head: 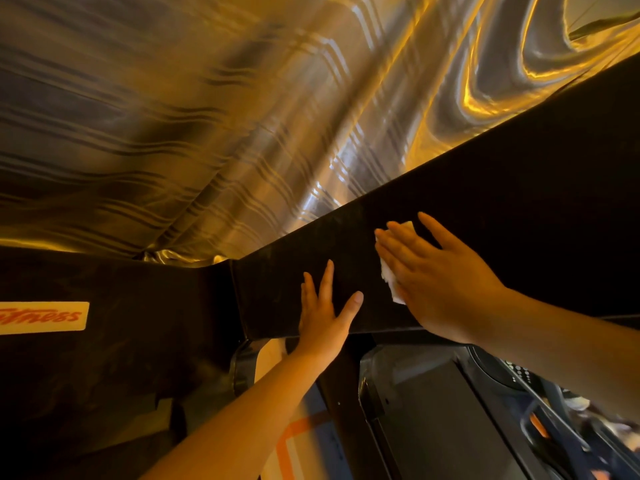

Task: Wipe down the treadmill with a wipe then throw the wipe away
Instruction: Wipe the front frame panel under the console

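Dark panel (485, 209), right hand (446, 285) pressing wipe (389, 280)

Both hands, left (323, 311) and right (438, 275), pressed flat, fingers straight.

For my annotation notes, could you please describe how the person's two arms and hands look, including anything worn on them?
Both forearms are bare as far as the picture shows, with no sleeves in view. The left hand and the right hand wear no gloves, and no rings, watch or bracelets are visible. Warm amber light falls over both arms. Fingernails look short and unpainted, though the dim light limits detail.
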The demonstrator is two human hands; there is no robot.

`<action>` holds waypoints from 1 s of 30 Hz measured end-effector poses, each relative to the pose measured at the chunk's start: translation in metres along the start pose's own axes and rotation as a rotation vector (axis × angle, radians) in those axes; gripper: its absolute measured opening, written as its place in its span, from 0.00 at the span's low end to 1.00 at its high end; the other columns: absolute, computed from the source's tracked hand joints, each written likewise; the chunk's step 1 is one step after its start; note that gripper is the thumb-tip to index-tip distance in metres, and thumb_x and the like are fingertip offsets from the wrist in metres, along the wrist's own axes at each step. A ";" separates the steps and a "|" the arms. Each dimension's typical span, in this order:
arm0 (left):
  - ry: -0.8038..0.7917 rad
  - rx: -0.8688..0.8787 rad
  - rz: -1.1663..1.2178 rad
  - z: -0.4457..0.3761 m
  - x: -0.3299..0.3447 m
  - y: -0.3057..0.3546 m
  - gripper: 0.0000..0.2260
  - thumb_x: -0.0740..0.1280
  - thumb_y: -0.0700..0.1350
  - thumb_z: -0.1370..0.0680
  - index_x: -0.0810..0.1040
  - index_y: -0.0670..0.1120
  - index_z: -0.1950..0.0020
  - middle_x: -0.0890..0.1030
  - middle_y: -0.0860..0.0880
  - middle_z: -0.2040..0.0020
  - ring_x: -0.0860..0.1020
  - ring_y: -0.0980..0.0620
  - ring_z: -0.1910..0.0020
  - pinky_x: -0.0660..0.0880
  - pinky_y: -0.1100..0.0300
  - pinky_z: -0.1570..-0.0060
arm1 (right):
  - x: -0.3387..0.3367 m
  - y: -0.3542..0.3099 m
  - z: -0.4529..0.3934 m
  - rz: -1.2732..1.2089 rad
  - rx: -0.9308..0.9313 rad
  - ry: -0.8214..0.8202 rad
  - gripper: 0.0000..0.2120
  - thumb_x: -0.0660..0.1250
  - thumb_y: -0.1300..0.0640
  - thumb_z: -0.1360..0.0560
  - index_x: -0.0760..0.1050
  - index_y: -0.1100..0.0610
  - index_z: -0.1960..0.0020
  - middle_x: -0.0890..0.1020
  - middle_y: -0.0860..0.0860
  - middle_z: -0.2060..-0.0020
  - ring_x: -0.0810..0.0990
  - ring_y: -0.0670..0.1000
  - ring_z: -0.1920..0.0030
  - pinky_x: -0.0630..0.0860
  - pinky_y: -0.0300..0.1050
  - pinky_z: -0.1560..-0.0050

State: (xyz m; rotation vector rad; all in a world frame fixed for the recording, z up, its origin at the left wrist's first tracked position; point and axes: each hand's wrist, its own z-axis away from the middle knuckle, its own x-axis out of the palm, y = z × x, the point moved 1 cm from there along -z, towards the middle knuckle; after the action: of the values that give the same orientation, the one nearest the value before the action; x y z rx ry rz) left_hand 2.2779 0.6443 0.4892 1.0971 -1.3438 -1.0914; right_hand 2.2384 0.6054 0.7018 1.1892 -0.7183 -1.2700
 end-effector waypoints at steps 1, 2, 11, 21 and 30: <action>0.009 0.007 -0.004 0.000 0.001 -0.001 0.33 0.58 0.71 0.26 0.41 0.72 0.29 0.35 0.51 0.19 0.36 0.47 0.21 0.50 0.37 0.24 | 0.000 -0.001 0.000 -0.004 0.002 0.005 0.34 0.45 0.44 0.16 0.30 0.59 0.22 0.31 0.57 0.23 0.29 0.58 0.24 0.29 0.61 0.27; 0.017 0.010 -0.008 0.000 0.002 -0.002 0.33 0.58 0.72 0.26 0.42 0.72 0.28 0.36 0.51 0.19 0.36 0.47 0.21 0.50 0.37 0.24 | 0.000 -0.001 -0.004 -0.010 0.005 0.013 0.34 0.45 0.44 0.16 0.30 0.58 0.22 0.32 0.57 0.23 0.29 0.58 0.24 0.30 0.61 0.27; 0.015 -0.006 0.004 -0.001 -0.003 -0.008 0.40 0.56 0.77 0.33 0.44 0.69 0.26 0.39 0.52 0.19 0.42 0.46 0.20 0.55 0.35 0.25 | 0.005 -0.009 -0.009 -0.012 -0.014 0.047 0.32 0.43 0.44 0.15 0.32 0.58 0.21 0.33 0.58 0.22 0.31 0.59 0.23 0.31 0.60 0.26; -0.006 -0.022 -0.004 0.000 -0.003 -0.009 0.38 0.57 0.71 0.29 0.44 0.66 0.23 0.38 0.51 0.19 0.40 0.46 0.20 0.52 0.36 0.24 | 0.008 -0.022 -0.009 -0.016 -0.040 0.038 0.32 0.42 0.43 0.15 0.31 0.58 0.21 0.32 0.58 0.22 0.30 0.59 0.23 0.31 0.59 0.26; -0.019 -0.023 -0.011 0.000 -0.004 -0.011 0.39 0.57 0.71 0.28 0.43 0.65 0.22 0.37 0.51 0.19 0.38 0.47 0.20 0.49 0.37 0.24 | 0.006 -0.017 0.014 -0.014 -0.136 -0.042 0.30 0.39 0.45 0.16 0.25 0.61 0.28 0.29 0.59 0.24 0.27 0.59 0.24 0.32 0.58 0.24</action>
State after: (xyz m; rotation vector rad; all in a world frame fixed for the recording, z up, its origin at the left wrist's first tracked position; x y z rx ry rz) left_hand 2.2789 0.6468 0.4780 1.0807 -1.3384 -1.1254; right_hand 2.2214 0.5975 0.6884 1.0619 -0.6446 -1.3372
